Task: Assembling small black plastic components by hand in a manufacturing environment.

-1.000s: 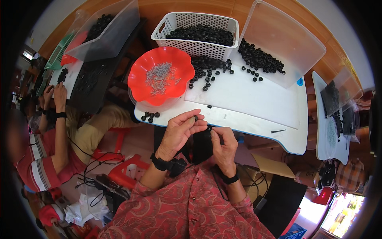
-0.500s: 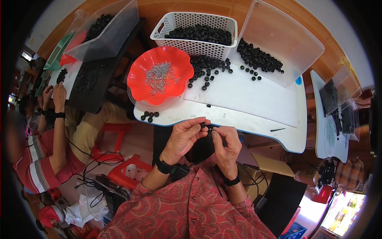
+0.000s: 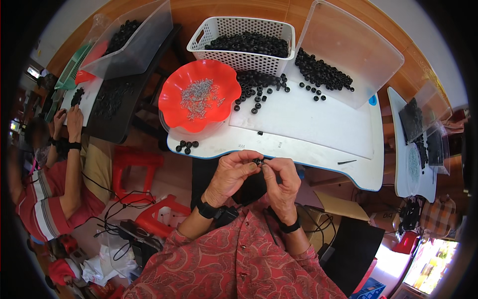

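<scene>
Head view: black bead [image 3: 257,161] near tabletop [image 3: 298,149]
Left hand [image 3: 229,178]: pinches it
Right hand [image 3: 282,183]: pressed together just beside it

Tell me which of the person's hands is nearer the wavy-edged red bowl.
Left. The left hand is below the red bowl in the picture and somewhat to its right; the right hand is also below, but farther right.

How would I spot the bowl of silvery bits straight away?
Start at the big white table in the middle. At its left end, by the near-left corner of the white perforated basket, is the wavy-rimmed red bowl. Unlike the basket, heaped with black rings, it holds silvery pieces.
</scene>
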`<act>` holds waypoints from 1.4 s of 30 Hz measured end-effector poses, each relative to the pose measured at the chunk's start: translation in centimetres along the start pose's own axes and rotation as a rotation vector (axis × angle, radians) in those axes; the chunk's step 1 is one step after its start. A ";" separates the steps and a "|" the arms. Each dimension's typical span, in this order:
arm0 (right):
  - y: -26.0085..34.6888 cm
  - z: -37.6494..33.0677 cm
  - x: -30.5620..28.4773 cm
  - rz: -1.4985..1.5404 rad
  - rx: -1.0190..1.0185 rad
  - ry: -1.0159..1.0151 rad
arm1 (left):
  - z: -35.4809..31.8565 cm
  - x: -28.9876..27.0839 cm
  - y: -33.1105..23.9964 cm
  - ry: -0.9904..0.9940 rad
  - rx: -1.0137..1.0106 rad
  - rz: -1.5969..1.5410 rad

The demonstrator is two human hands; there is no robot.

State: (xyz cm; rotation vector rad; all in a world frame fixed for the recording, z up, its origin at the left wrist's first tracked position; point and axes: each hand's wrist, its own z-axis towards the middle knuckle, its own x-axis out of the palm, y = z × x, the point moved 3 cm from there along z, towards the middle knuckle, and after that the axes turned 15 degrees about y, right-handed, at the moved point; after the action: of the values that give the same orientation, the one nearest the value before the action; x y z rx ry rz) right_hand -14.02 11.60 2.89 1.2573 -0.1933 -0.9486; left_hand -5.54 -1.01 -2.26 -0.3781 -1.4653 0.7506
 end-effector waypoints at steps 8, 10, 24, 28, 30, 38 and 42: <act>-0.1 0.1 0.0 -0.044 -0.018 0.025 | 0.0 0.1 0.1 0.010 -0.007 0.057; 0.3 0.2 -0.2 -0.046 -0.012 0.051 | 0.0 0.3 -0.1 -0.009 -0.001 0.072; -1.9 -0.5 -0.8 0.310 0.313 0.265 | -0.5 0.5 -0.6 0.000 -0.168 0.353; -2.5 -0.8 -0.5 0.475 0.491 0.276 | -0.8 -0.2 0.3 -0.037 -0.232 0.109; -2.5 -0.8 -0.5 0.521 0.523 0.264 | -0.8 -0.8 0.7 -0.031 -0.226 0.047; -2.7 -0.9 0.0 0.559 0.546 0.226 | -0.8 -1.2 1.2 -0.028 -0.215 -0.085; -2.7 -0.8 0.7 0.281 0.417 0.185 | -0.8 -0.9 0.7 -0.052 -0.231 0.002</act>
State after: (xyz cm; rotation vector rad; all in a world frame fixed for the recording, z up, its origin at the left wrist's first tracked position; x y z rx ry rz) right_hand -14.47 11.63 -0.01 1.6414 -0.4259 -0.5588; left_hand -4.84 -0.90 -3.53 -0.5398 -1.6061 0.5976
